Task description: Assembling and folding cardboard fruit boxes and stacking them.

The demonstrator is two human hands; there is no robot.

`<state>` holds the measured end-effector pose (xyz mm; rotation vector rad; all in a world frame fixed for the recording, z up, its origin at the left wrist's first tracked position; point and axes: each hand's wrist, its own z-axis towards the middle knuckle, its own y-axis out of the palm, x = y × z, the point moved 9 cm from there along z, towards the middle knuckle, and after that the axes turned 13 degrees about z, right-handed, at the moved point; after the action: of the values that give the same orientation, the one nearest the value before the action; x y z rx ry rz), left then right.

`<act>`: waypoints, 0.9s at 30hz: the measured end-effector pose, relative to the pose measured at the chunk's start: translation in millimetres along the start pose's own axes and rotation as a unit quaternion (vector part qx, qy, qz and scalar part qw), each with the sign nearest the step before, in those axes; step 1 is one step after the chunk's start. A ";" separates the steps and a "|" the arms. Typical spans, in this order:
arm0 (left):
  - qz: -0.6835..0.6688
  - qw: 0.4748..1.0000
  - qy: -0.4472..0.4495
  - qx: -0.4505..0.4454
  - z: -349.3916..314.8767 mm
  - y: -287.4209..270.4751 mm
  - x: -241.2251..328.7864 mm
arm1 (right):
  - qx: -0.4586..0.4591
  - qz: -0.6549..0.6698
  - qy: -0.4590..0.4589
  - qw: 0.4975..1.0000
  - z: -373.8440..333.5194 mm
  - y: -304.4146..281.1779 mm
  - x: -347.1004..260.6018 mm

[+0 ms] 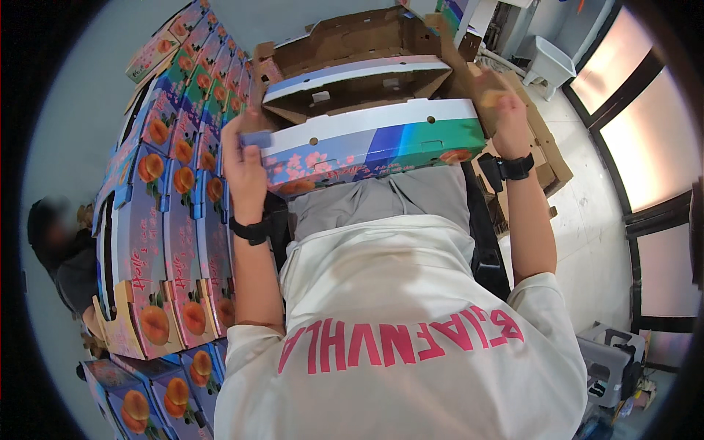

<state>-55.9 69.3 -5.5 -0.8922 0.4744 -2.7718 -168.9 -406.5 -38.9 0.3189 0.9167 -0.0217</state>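
A cardboard fruit box (pixel 381 143) is in front of my waist, its near wall printed in purple, blue and green with blossoms and peaches. Its white upper edge has round holes, and the inside shows bare brown board. My left hand (pixel 246 165) is closed around the box's left end, thumb on the near side, with a small purple-blue flap beside it. At the right end, my right hand (pixel 507 121) is raised by the brown side board. Motion smears its fingers, so I cannot make out whether they grip the board. Both wrists wear black bands.
Printed fruit boxes (pixel 165 220) are stacked high along the left. Behind the box stands more brown cardboard (pixel 367 37), with folded board (pixel 546 147) at the right. A person (pixel 70 257) is at the far left. A white tub (pixel 548 64) and a grey plastic stool (pixel 609 359) stand rightward.
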 end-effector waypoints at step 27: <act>-0.209 0.877 -0.418 0.116 -131.8 -14.2 -195.0 | 0.375 0.194 0.280 0.863 -132.5 -234.1 117.2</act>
<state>20.8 168.0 -205.4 -2.1407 -0.2239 -2.3162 -236.0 -578.8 -266.8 1.2874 1.3856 0.0935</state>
